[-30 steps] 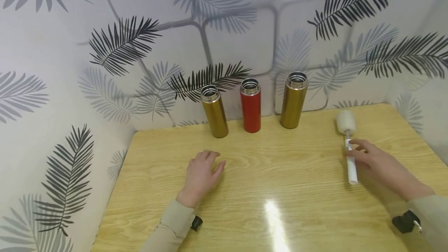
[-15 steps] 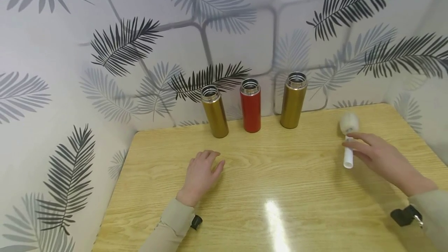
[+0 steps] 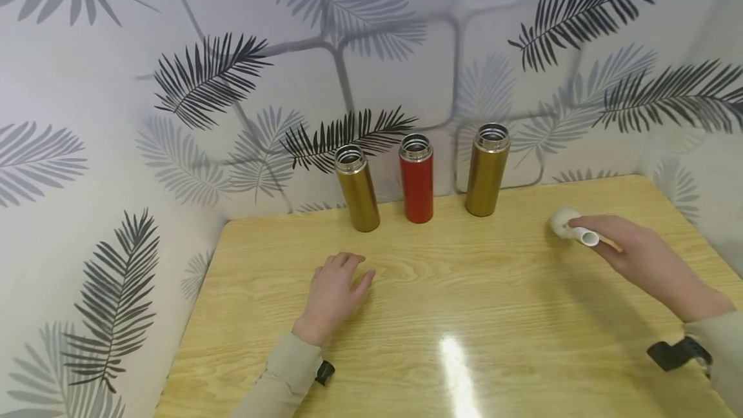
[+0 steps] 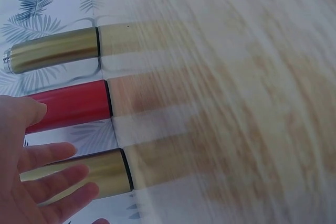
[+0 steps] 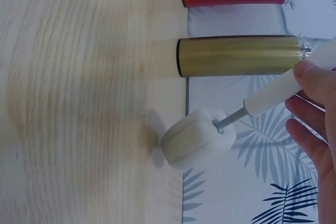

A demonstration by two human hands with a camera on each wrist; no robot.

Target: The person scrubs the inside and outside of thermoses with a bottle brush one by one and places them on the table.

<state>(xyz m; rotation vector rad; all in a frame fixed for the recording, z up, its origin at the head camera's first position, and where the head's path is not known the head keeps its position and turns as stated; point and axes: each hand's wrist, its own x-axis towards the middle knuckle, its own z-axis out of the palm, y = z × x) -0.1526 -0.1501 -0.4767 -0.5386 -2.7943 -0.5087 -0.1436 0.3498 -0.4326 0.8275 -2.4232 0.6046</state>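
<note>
My right hand [image 3: 650, 257] pinches the white handle of a bottle sponge brush [image 5: 197, 140] between thumb and fingers. The handle [image 3: 586, 237] tilts up toward the head camera, and the cream sponge head points down, close over the table at the right. Near the table's left middle, my left hand [image 3: 331, 295] rests with relaxed fingers and holds nothing. Behind it, at the back edge, stand a gold bottle [image 3: 358, 193], a red bottle [image 3: 417, 184] and another gold bottle [image 3: 487, 176]. All three are upright and lidless, with steel necks.
The wood-grain table [image 3: 406, 315] meets a leaf-patterned wall [image 3: 395, 69] right behind the bottles. Another patterned wall closes off the left side. A strip of glare lies on the table's front middle.
My right hand has raised the brush's handle from lying nearly flat to standing steeply, and the sponge head has moved slightly nearer. My left hand and the bottles stay put.
</note>
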